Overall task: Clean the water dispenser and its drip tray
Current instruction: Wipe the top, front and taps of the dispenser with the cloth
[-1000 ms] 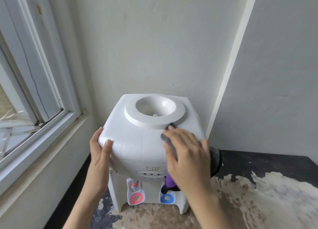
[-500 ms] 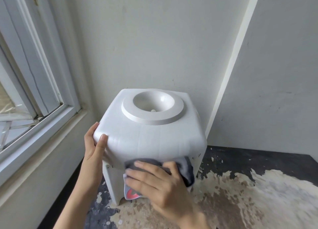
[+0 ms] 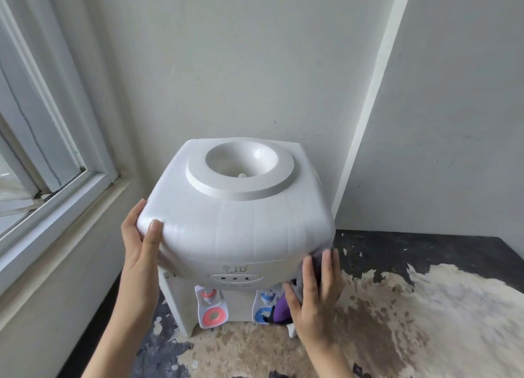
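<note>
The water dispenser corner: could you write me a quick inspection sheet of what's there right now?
Surface: dark table top, its coating worn away in large pale patches.
Job's things: white water dispenser upright, no bottle in its top well; red tap and blue tap in front; grey cloth against its right front corner. Drip tray not seen.
Clutter: nothing seen.
Hands: left hand holds the dispenser's left corner; right hand presses the cloth to the dispenser with straight fingers.
Cables: nothing seen.
Surroundings: window at left, plain walls behind.
</note>
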Available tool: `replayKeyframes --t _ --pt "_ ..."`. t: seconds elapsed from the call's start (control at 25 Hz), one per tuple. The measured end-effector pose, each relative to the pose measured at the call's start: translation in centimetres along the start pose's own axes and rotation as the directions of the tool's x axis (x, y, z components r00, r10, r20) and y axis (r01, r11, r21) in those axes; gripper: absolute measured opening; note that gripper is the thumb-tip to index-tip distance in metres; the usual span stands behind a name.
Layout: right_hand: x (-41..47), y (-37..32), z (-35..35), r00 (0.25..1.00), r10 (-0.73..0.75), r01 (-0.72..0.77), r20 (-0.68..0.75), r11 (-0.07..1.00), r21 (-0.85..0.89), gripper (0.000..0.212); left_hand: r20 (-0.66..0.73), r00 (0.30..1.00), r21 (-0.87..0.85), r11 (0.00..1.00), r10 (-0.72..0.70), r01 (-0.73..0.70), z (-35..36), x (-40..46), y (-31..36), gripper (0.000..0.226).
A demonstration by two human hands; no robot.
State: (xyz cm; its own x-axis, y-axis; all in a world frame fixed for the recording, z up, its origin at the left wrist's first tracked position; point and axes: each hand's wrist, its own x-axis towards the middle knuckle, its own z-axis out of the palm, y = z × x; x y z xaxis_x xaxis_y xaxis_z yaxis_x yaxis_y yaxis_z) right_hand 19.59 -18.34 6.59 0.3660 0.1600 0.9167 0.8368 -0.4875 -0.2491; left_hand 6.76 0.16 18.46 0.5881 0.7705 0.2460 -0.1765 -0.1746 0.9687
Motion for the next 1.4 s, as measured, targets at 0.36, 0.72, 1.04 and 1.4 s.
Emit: replayKeyframes --t 0.36,0.72,1.04,1.4 --pt "-8.9 2.2 -0.7 0.913 0.337 -0.338 0.229 0.940 -0.040 0.064 0.009 1.000 0.013 1.000 0.027 -0.027 0.1 0.0 -0.4 0.048" --pt "-0.6 0.1 -1.6 0.947 0.320 -0.302 -0.039 0.923 0.238 0.063 0.022 0.999 0.050 0.997 0.050 -0.051 -0.3 0.3 -1.2 0.060" --pt "-9.6 1.1 1.1 0.904 0.402 -0.407 0.148 0.913 0.004 0.081 0.050 0.992 0.068 0.990 0.118 -0.121 -0.8 0.5 -2.2 0.066" --pt "3.4 -3.1 -4.4 0.968 -0.023 0.071 -0.252 0.980 0.184 0.060 0.105 0.991 0.086 0.992 0.078 -0.087 -2.0 -4.3 -11.4 0.037"
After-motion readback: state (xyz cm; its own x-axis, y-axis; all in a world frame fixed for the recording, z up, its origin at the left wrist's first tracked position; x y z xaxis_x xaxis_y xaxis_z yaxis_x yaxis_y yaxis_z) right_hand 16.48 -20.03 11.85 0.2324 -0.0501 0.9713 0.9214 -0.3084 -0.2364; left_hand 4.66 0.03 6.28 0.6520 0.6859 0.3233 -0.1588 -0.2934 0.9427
